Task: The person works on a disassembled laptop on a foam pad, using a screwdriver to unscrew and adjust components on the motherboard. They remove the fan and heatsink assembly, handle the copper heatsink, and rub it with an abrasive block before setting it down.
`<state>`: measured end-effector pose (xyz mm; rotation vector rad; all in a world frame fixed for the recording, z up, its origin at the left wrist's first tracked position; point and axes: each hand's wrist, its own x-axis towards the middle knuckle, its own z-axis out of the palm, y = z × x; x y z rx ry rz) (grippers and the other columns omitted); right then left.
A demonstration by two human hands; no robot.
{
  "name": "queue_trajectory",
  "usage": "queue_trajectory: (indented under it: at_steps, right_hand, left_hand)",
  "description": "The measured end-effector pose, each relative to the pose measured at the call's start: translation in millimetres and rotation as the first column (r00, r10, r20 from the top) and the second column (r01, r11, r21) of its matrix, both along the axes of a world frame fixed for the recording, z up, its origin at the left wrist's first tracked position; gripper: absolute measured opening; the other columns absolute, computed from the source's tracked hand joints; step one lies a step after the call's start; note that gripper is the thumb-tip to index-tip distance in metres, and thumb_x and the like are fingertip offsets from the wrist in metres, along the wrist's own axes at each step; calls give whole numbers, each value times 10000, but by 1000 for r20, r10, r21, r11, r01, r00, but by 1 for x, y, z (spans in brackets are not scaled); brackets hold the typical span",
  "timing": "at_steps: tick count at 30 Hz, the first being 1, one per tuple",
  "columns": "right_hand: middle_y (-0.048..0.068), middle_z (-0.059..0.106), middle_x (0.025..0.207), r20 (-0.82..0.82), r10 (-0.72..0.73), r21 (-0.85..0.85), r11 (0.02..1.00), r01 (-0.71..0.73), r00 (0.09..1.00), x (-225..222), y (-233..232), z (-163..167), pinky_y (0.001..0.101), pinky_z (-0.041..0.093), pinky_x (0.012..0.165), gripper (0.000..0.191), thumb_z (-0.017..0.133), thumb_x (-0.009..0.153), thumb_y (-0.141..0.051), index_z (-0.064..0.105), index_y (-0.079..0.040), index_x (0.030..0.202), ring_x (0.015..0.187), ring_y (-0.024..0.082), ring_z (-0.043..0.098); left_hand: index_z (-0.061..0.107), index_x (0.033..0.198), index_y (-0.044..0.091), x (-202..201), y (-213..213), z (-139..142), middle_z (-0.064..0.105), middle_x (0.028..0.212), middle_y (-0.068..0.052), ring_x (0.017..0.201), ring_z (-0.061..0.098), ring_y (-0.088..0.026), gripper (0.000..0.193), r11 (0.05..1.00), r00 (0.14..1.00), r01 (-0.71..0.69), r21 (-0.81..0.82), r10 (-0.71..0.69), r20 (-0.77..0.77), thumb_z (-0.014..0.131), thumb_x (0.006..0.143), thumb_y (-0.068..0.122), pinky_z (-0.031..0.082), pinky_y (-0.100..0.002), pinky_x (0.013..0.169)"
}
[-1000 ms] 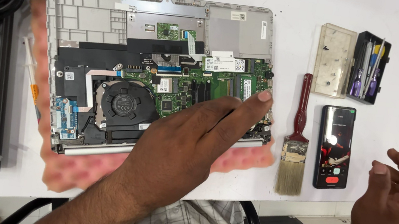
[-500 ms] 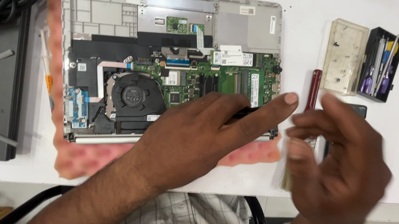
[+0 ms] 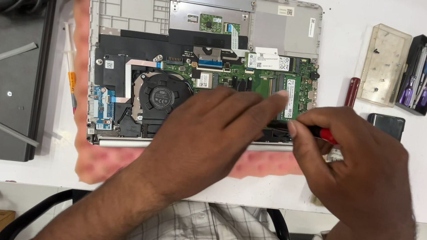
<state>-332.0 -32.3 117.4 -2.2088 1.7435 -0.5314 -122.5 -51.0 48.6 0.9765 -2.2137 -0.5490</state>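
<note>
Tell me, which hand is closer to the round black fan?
Left. The left hand lies on the open laptop, right beside the round black fan. The right hand, gripping a red-handled tool, sits beyond the laptop's right edge.

- Only one view here, a camera sitting on the person's head and looking almost straight down at the white table.
- It's hanging pretty close, so the opened laptop on its pink foam pad is filling most of the frame.
- The left hand and right hand are coming in from the bottom edge, with the checked shirt showing below.
- The far table edge is running off the top.
</note>
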Motion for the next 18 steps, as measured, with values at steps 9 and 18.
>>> queue_trajectory:
  at_steps: [9, 18]
  right_hand:
    - [88, 720, 854, 39, -142, -72, 987, 144, 989, 1, 14, 20, 243, 425, 552, 168, 817, 912, -64, 705, 18, 1005, 601, 96, 573]
    - [94, 692, 869, 295, -147, 66, 989, 133, 944, -61, 25, -44, 220, 511, 730, 195, 649, 1136, -172, 597, 14, 1116, 707, 103, 639]
  left_hand:
    - [647, 1220, 65, 11, 4, -10, 640, 1143, -68, 1011, 608, -275, 334, 998, 996, -52, 30, 54, -69, 732, 926, 199, 499, -420, 865]
    - [693, 1036, 120, 54, 14, -13, 648, 993, -24, 970, 616, -252, 144, 975, 975, -217, 54, 219, -45, 721, 895, 115, 500, -398, 840]
